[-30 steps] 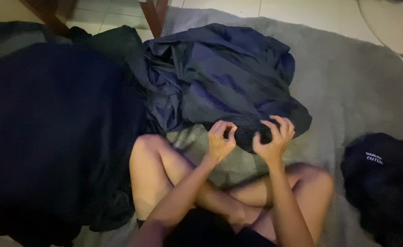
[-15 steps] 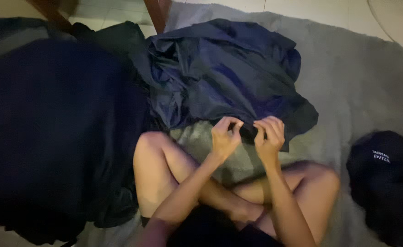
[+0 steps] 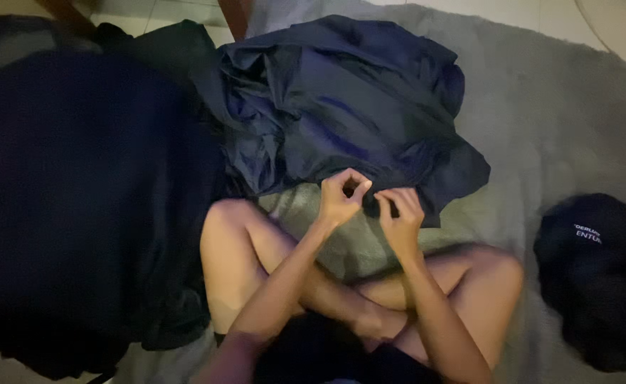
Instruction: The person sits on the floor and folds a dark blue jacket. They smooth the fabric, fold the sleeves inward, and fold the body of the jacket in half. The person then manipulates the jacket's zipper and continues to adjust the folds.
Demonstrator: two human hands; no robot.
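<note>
I sit cross-legged on a grey rug (image 3: 540, 114). A crumpled dark navy garment (image 3: 341, 107) lies spread in front of my knees. My left hand (image 3: 340, 200) sits at its near hem, with thumb and fingertips pinched together on the fabric's edge. My right hand (image 3: 400, 215) is a finger's width to the right, with its fingers curled on the same hem. The two hands almost touch. The cloth between the fingers is dark and hard to make out.
A large heap of dark cloth (image 3: 78, 199) covers the left side. A black garment with a small white print (image 3: 597, 277) lies on the rug at the right. Wooden furniture legs (image 3: 233, 16) and pale floor tiles (image 3: 612, 21) are at the top.
My hands have drawn closer together and lifted a little. A second ago they held a bunched dark edge with spread fingers. They now pinch the hem with the fingertips.
</note>
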